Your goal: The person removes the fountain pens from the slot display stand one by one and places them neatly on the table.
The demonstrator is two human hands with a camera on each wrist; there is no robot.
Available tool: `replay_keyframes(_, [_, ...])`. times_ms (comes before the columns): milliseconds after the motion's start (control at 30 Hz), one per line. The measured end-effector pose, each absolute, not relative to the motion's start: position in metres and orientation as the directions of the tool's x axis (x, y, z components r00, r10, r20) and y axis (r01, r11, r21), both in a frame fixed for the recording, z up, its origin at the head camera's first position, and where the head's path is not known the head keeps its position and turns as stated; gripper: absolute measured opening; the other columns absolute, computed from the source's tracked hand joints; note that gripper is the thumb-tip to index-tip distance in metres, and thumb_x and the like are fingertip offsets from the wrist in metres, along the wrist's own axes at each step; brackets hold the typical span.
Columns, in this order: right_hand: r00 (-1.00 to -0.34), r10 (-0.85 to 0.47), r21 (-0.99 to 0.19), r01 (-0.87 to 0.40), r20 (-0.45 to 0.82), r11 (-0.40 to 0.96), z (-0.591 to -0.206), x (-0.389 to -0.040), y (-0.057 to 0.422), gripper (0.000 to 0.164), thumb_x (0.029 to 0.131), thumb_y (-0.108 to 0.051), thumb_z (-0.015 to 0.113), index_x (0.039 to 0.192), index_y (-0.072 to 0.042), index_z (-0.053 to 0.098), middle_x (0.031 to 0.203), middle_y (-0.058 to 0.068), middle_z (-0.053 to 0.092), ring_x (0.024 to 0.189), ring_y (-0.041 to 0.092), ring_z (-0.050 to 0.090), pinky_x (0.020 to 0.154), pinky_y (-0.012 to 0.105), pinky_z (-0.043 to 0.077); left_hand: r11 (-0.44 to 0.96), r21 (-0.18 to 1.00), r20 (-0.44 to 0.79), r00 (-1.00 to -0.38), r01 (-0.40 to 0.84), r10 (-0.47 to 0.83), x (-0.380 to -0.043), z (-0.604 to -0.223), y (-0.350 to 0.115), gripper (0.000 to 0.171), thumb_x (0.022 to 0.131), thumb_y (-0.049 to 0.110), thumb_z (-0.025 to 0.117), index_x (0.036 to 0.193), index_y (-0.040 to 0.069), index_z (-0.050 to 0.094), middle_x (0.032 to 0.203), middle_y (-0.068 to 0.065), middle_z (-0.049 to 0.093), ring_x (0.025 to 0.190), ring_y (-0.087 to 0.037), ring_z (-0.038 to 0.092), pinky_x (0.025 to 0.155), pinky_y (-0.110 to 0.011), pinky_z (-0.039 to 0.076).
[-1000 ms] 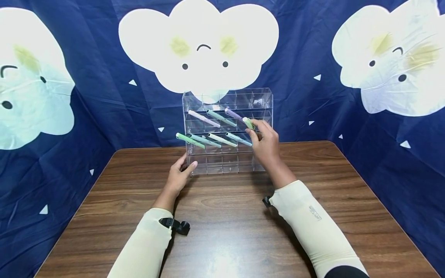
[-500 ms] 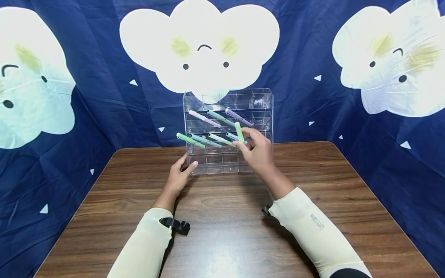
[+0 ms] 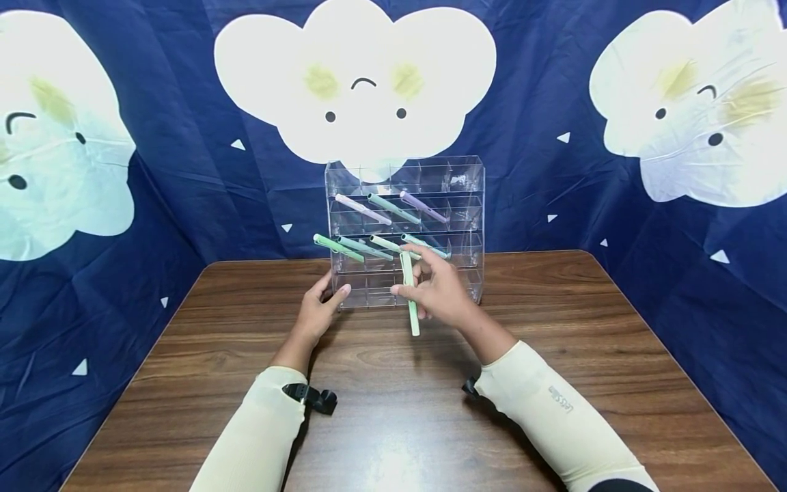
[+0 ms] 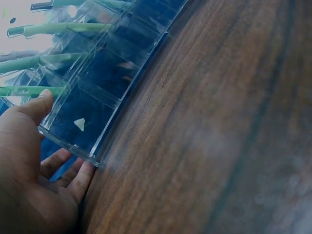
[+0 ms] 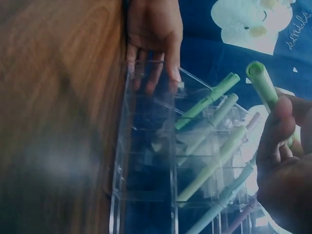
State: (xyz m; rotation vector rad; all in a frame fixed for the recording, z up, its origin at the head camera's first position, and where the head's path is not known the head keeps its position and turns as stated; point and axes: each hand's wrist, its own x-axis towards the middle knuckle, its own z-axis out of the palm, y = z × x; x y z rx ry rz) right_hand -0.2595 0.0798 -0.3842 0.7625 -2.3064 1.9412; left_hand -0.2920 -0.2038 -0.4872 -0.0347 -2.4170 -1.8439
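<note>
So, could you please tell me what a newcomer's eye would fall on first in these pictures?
Most likely the big white cloud with its upside-down face, on the blue backdrop above the clear rack. Next come the pastel pens slanting in the rack's two middle rows, three above four. Then there is the pale green pen in the person's right grip, in front of the rack.

Place: seemingly a cloth-walled recording booth; which building is surrounding it, the views are not telling.
Navy cloth (image 3: 535, 89): is hanging beyond the far edge of the wood-grain tabletop (image 3: 381, 389) and along its left and right edges.
White cloud prints (image 3: 363, 61): are showing upside-down faces on all three sides.
Black wrist cameras (image 3: 324, 402): are sitting at both cream sleeves' (image 3: 255, 430) cuffs.
</note>
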Motion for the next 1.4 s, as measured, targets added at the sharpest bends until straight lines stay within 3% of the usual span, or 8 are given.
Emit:
replay_keyframes(167, [-0.886, -0.392, -0.959, -0.282, 0.246, 0.035, -0.393, -0.257, 0.071, 0.083, 0.089, 0.006, 0.086, 0.161, -0.006, 0.047, 0.083, 0.007, 0.059, 0.042, 0.013, 0.062, 0.039, 0.034, 0.054, 0.263, 0.961, 0.098, -0.994, 0.083, -0.046, -0.293, -0.488, -0.204, 0.071, 0.108, 0.033, 0.072, 0.171, 0.025, 0.040, 0.160, -0.024, 0.057, 0.136, -0.035, 0.061, 0.084, -0.017, 0.052])
replay_keyframes(467, [-0.886, -0.460, -0.983, -0.135, 0.063, 0.125, -0.404, -0.253, 0.059, 0.080, 0.093, 0.009, 0.079, 0.162, -0.008, 0.041, 0.089, 0.008, 0.058, 0.051, 0.017, 0.068, 0.050, 0.037, 0.062, 0.266, 0.960, 0.105, -0.993, 0.088, -0.052, -0.292, -0.488, -0.203, 0.070, 0.109, 0.031, 0.072, 0.171, 0.024, 0.041, 0.158, -0.026, 0.059, 0.130, -0.033, 0.062, 0.082, -0.019, 0.054])
replay_keyframes(733, [-0.848, -0.530, -0.986, -0.079, -0.012, 0.148, -0.416, -0.252, 0.050, 0.078, 0.096, 0.015, 0.072, 0.163, -0.004, 0.038, 0.090, 0.012, 0.063, 0.055, 0.017, 0.070, 0.057, 0.039, 0.066, 0.269, 0.959, 0.107, -0.993, 0.091, -0.046, -0.292, -0.488, -0.203, 0.070, 0.108, 0.034, 0.072, 0.170, 0.027, 0.041, 0.156, -0.026, 0.061, 0.136, -0.037, 0.064, 0.087, -0.021, 0.054])
replay_keyframes(900, [-0.836, -0.546, -0.979, -0.059, -0.059, 0.195, -0.422, -0.254, 0.045, 0.079, 0.097, 0.010, 0.075, 0.164, -0.001, 0.036, 0.088, 0.011, 0.064, 0.056, 0.017, 0.071, 0.055, 0.036, 0.065, 0.285, 0.954, 0.108, -0.993, 0.090, -0.047, -0.293, -0.490, -0.204, 0.070, 0.108, 0.037, 0.072, 0.171, 0.028, 0.041, 0.159, -0.025, 0.059, 0.141, -0.039, 0.063, 0.094, -0.027, 0.056])
replay_keyframes(1100, [-0.836, -0.543, -0.963, -0.073, -0.082, 0.258, -0.428, -0.257, 0.037, 0.075, 0.097, 0.002, 0.080, 0.162, -0.002, 0.041, 0.085, 0.008, 0.065, 0.053, 0.017, 0.070, 0.052, 0.035, 0.063, 0.288, 0.954, 0.098, -0.994, 0.083, -0.039, -0.294, -0.491, -0.205, 0.071, 0.109, 0.039, 0.070, 0.172, 0.028, 0.038, 0.162, -0.025, 0.055, 0.146, -0.041, 0.059, 0.107, -0.045, 0.056])
replay_keyframes(1200, [-0.831, -0.550, -0.955, -0.094, -0.081, 0.282, -0.432, -0.259, 0.032, 0.073, 0.097, -0.001, 0.081, 0.160, -0.002, 0.043, 0.083, 0.008, 0.066, 0.053, 0.016, 0.069, 0.052, 0.034, 0.063, 0.282, 0.956, 0.097, -0.995, 0.083, -0.035, -0.293, -0.490, -0.204, 0.072, 0.109, 0.039, 0.070, 0.172, 0.029, 0.038, 0.163, -0.025, 0.055, 0.144, -0.041, 0.060, 0.104, -0.045, 0.057])
replay_keyframes(1400, [-0.822, -0.558, -0.946, -0.080, -0.115, 0.313, -0.440, -0.259, 0.019, 0.073, 0.097, -0.003, 0.082, 0.159, 0.002, 0.043, 0.079, 0.005, 0.064, 0.051, 0.015, 0.069, 0.050, 0.032, 0.061, 0.268, 0.959, 0.105, -0.994, 0.095, -0.023, -0.292, -0.489, -0.206, 0.071, 0.109, 0.036, 0.070, 0.172, 0.026, 0.039, 0.161, -0.026, 0.056, 0.138, -0.040, 0.063, 0.092, -0.033, 0.059])
